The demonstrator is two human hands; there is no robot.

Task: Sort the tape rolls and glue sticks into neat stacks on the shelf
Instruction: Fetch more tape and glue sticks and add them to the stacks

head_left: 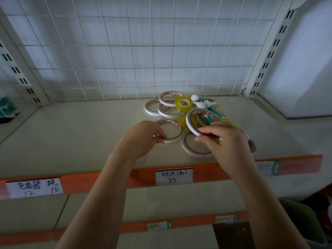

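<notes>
The left hand (143, 135) is pinching a flat white tape roll (169, 130) on the shelf (71, 133). The right hand (224, 141) is holding a tilted tape roll (193, 123) near the messy pile (185, 105). Laying one roll squarely on the other would probably start a neat stack.

Beige shelf (75, 133) w/ orange front edge, backed by white wire grid (143, 51). Loose pile of white tape rolls (152, 107), yellow tape rolls (183, 103) & glue sticks (212, 112) is seen right of centre, several rolls lying flat on it.
</notes>
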